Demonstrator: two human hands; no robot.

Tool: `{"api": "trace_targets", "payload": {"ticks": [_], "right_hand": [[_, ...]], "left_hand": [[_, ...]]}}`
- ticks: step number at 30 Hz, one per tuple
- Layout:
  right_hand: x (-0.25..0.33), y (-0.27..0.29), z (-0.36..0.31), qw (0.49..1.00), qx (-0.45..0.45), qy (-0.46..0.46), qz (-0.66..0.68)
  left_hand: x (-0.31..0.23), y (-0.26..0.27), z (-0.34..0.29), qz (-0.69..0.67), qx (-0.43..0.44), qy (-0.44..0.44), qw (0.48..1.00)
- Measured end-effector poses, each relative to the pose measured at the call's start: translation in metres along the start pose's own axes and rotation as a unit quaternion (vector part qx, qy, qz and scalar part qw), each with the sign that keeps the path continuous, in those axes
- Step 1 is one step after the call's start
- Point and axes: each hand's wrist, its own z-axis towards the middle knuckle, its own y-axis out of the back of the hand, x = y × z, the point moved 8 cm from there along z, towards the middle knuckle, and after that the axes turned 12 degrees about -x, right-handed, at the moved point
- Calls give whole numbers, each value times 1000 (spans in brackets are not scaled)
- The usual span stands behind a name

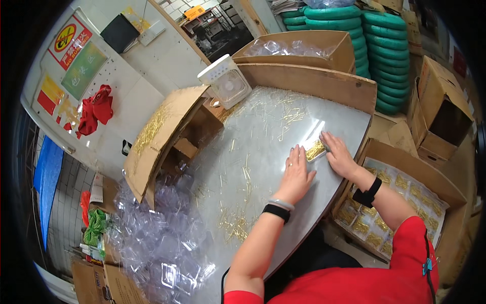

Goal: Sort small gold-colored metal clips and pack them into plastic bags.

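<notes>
A small clear plastic box (315, 150) filled with thin gold wire pins lies on the grey tabletop near its right edge. My left hand (295, 175) rests against the box's left end, fingers stretched forward and thumb apart. At the other end, my right hand (338, 153) has its fingers along the far side and its thumb nearer me, so the box is held between both hands. Loose gold pins (237, 223) are scattered across the middle of the table, and more gold pins (291, 112) lie toward its far side.
Empty clear boxes (162, 238) are heaped at the left. A cardboard shelf (164, 134) bearing pins and a white fan (232, 85) stand beyond them. Filled boxes sit in a carton (450, 195) at my right. Cardboard (314, 81) borders the table's far edge; green coils (386, 55) are stacked behind.
</notes>
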Motion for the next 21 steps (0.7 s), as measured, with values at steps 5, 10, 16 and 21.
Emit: {"api": "trace_targets", "payload": {"ticks": [5, 10, 16, 21], "right_hand": [[3, 6, -3, 999, 19, -26, -3], [7, -5, -8, 995, 73, -65, 14], [15, -7, -8, 991, 117, -58, 11], [25, 0, -12, 997, 37, -42, -47]], "left_hand": [[11, -45, 29, -6, 17, 12, 1000], [13, -63, 25, 24, 11, -15, 1000], [7, -59, 26, 56, 28, 5, 998], [4, -52, 25, 72, 27, 18, 997]]}}
